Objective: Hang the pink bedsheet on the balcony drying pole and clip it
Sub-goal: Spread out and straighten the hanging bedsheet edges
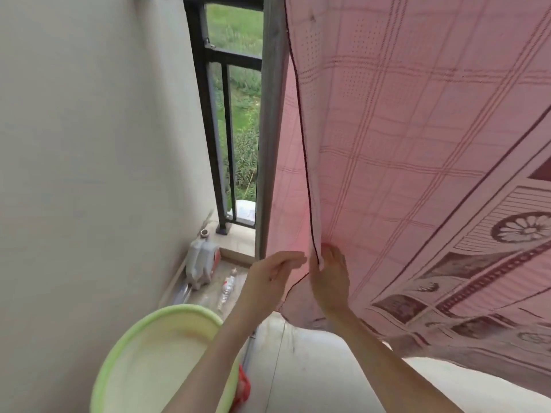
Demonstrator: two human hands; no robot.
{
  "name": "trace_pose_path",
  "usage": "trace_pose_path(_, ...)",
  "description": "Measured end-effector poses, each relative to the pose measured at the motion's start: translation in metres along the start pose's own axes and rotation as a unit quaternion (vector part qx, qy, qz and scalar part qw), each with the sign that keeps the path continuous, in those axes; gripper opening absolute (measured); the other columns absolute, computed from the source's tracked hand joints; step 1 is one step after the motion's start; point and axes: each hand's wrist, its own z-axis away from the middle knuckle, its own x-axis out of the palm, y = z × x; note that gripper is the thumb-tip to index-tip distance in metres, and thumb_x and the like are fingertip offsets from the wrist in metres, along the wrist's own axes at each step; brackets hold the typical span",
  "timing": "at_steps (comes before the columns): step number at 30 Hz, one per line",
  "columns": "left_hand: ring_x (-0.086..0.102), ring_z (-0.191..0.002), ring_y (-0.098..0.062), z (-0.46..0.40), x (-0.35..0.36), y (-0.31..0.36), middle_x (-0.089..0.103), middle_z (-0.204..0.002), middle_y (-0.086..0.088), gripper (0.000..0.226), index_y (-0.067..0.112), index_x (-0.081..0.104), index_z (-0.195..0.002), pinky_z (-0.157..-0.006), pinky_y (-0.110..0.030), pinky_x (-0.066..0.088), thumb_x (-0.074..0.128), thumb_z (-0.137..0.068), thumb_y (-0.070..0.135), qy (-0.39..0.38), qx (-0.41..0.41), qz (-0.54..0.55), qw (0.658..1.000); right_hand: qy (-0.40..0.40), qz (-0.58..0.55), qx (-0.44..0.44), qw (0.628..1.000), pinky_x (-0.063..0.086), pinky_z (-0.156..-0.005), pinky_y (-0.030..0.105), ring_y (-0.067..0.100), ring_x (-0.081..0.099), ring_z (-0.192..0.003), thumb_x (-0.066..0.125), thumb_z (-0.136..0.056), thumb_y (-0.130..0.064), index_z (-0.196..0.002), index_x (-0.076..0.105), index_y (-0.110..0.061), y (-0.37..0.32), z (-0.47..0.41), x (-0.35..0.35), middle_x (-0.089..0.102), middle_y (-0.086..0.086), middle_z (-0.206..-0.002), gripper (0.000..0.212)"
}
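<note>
Balcony corner, viewed downward: a pale plastered wall (pixel 89 144) fills the left, and a dark metal railing (pixel 222 120) stands at the far side with green vegetation beyond it. A grey upright post (pixel 269 129) rises just right of the railing.

The pink bedsheet (pixel 417 129) hangs from above and fills the right half of the view; its dark-stitched edge runs down beside the post. The support it hangs from lies outside the view. A maroon patterned border crosses its lower right part.

The right hand (pixel 329 278) lies against the sheet at that stitched edge, fingers extended upward, thumb at the hem; whether it pinches the cloth cannot be told. The left hand (pixel 272 275) is just left of the edge, fingers relaxed and spread wide, holding nothing, blurred at the tips.

On the floor at near left sits a light green basin (pixel 119 359). A white jug (pixel 201 263) stands in the far corner against the wall. A clear plastic bottle (pixel 227 289) lies on the floor just right of the jug.
</note>
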Motion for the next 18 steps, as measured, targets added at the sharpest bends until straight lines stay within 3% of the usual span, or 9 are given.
trace_pose_path(4,0.067,-0.084,-0.014,0.005,-0.004,-0.069,0.071,-0.086,0.004,0.029,0.023,0.063,-0.090,-0.076,-0.026,0.052,0.046,-0.090,-0.001,0.131,-0.089,0.038,0.987,0.000,-0.030,0.064,0.998,0.042,-0.075,0.033,0.035,0.058,-0.093,0.052,-0.090,-0.010,-0.099,0.061,0.001,0.035,-0.012,0.020,0.063,0.017,-0.100,0.016)
trace_pose_path(6,0.065,-0.089,-0.017,0.007,-0.002,-0.110,0.068,-0.091,0.004,0.028,0.024,0.060,-0.094,-0.078,-0.028,0.051,0.047,-0.090,0.000,0.154,-0.123,0.021,0.980,-0.015,-0.032,0.080,0.996,0.037,-0.071,0.031,0.033,0.057,-0.091,0.051,-0.091,-0.012,-0.097,0.060,0.000,0.062,-0.009,0.036,0.063,0.016,-0.096,0.016)
trace_pose_path(10,0.059,-0.104,-0.022,-0.006,0.004,-0.185,0.062,-0.108,-0.001,0.024,0.016,0.056,-0.110,-0.089,-0.033,0.047,0.043,-0.094,0.004,0.141,-0.172,-0.017,0.975,-0.041,-0.037,0.094,0.994,0.027,-0.061,0.026,0.026,0.048,-0.071,0.051,-0.093,-0.013,-0.087,0.058,-0.001,0.122,0.005,0.073,0.056,0.008,-0.075,0.015)
trace_pose_path(13,0.057,-0.107,-0.022,-0.022,-0.002,-0.234,0.060,-0.114,0.001,0.023,0.019,0.056,-0.115,-0.096,-0.041,0.045,0.043,-0.096,0.013,0.129,-0.185,-0.037,0.974,-0.043,-0.060,0.083,0.994,0.032,-0.052,0.012,0.022,0.042,-0.060,0.052,-0.093,-0.010,-0.077,0.051,-0.012,0.163,0.014,0.100,0.045,-0.007,-0.061,0.016)
trace_pose_path(15,0.057,-0.105,-0.017,-0.024,-0.004,-0.265,0.061,-0.110,0.005,0.021,0.027,0.057,-0.111,-0.094,-0.037,0.046,0.046,-0.096,0.018,0.119,-0.184,-0.033,0.975,-0.058,-0.080,0.078,0.992,0.031,-0.052,0.016,0.022,0.045,-0.060,0.051,-0.093,-0.010,-0.077,0.051,-0.012,0.185,0.020,0.122,0.047,-0.006,-0.061,0.016)
trace_pose_path(18,0.057,-0.102,-0.013,-0.027,-0.006,-0.310,0.062,-0.108,0.006,0.021,0.031,0.058,-0.108,-0.090,-0.032,0.046,0.048,-0.095,0.018,0.102,-0.172,-0.039,0.979,-0.075,-0.119,0.085,0.986,0.035,-0.065,0.029,0.026,0.050,-0.069,0.050,-0.093,-0.011,-0.083,0.056,-0.006,0.209,0.028,0.156,0.055,0.006,-0.070,0.013)
